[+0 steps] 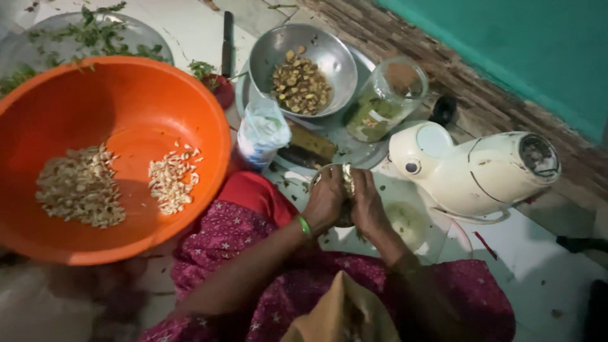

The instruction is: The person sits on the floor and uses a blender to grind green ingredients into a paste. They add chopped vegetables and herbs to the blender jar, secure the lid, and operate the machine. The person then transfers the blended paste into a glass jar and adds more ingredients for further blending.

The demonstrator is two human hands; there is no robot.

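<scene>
Gripping a small metal jar [345, 177], both hands clasp it; left hand [326, 202] should steady it; right hand [367, 206] twists firmly.

Both hands, left hand [326, 201] and right hand [367, 204], clasp a small metal jar [345, 179]. An orange basin [136, 107] of chopped pieces sits left; a cream mixer-grinder [481, 174] lies right.

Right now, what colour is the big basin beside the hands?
Orange basin, clearest in the head view.

A home kitchen floor: steel bowl [303, 66], orange basin [126, 101], cream grinder [475, 171] on tiles.
</scene>
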